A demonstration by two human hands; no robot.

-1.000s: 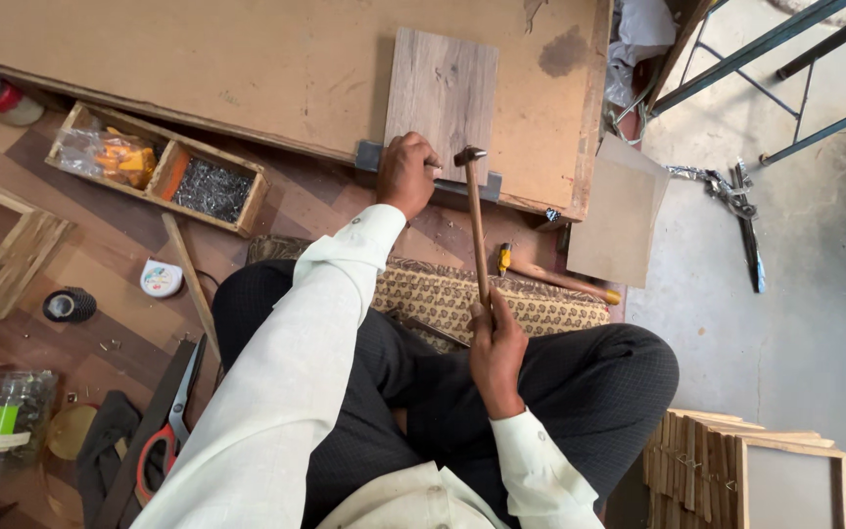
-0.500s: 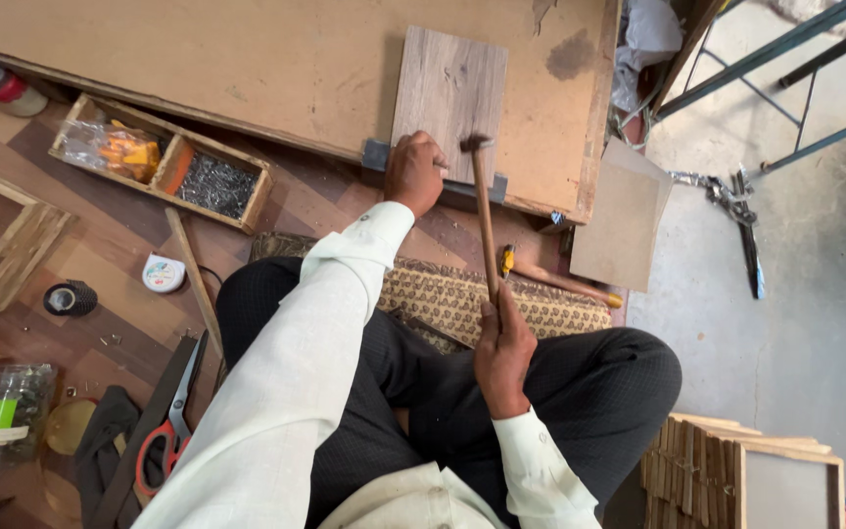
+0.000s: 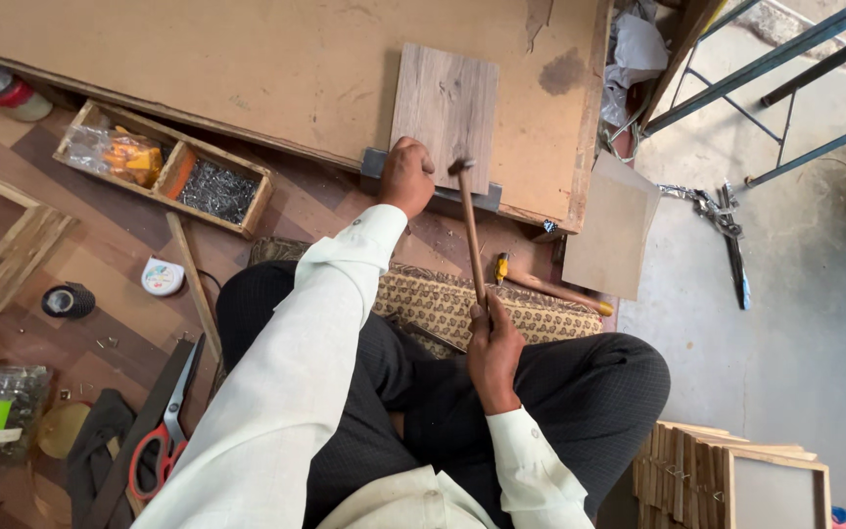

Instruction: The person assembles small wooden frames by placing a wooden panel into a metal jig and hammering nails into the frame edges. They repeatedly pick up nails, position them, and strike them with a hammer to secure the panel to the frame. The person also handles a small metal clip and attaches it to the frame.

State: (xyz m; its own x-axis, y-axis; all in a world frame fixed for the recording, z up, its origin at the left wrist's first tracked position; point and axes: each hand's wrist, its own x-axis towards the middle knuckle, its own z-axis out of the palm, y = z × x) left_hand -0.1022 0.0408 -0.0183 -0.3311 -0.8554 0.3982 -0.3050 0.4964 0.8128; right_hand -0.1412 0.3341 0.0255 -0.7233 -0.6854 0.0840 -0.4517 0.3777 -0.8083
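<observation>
My left hand (image 3: 407, 176) presses on the near edge of a small grey wood-grain panel (image 3: 446, 108) that lies on a large brown board (image 3: 276, 69). A grey strip (image 3: 376, 163) runs under the panel's near edge. My right hand (image 3: 494, 353) grips the end of a hammer's wooden handle (image 3: 472, 235). The hammer head (image 3: 461, 167) sits just above the panel's near edge, right of my left hand's fingers. I sit cross-legged in dark trousers and a pale long-sleeved shirt.
A wooden tray (image 3: 164, 167) of nails and orange packets lies at left. A tape measure (image 3: 162, 277), a black tape roll (image 3: 68, 300), red-handled scissors (image 3: 161, 441) and wood strips are on the floor. A screwdriver (image 3: 540, 284), a loose board (image 3: 611, 230) and stacked frames (image 3: 727, 475) sit right.
The hammer head has stayed near the panel's edge, shifting slightly between frames. My left hand has kept its hold on the panel. The view has drifted a little.
</observation>
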